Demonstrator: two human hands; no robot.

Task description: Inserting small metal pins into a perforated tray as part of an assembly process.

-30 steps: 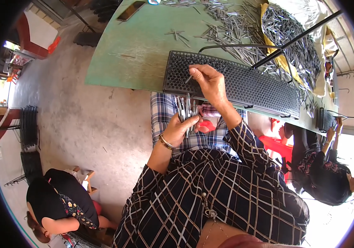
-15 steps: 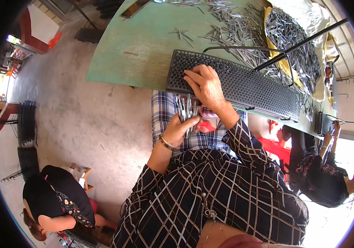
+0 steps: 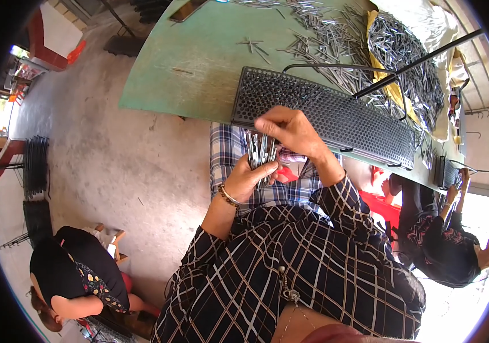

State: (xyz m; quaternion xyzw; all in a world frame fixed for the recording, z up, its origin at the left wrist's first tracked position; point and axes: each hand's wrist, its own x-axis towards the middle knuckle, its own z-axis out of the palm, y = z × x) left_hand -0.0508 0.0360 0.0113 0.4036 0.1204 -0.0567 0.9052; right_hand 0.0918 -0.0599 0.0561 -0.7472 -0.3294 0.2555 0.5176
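My left hand is closed round an upright bundle of thin metal rods, their tips pointing up toward the table edge. Just above these tips is my right hand, with its thumb and fingers bent together. Whatever it may pinch is hidden. Beyond both hands, a long black perforated rack lies along the near edge of the green table. Small round holes fill its top in rows, and shiny rod ends show in some holes at its left part.
Loose metal rods are heaped behind the rack, beside an open sack full of them. A black bar frame rises over the rack. A phone lies at the far left. Co-workers sit at right and lower left.
My right hand has come off the rack's left part and drawn back to the tops of the rods. The left hand and its bundle stay nearly in place.
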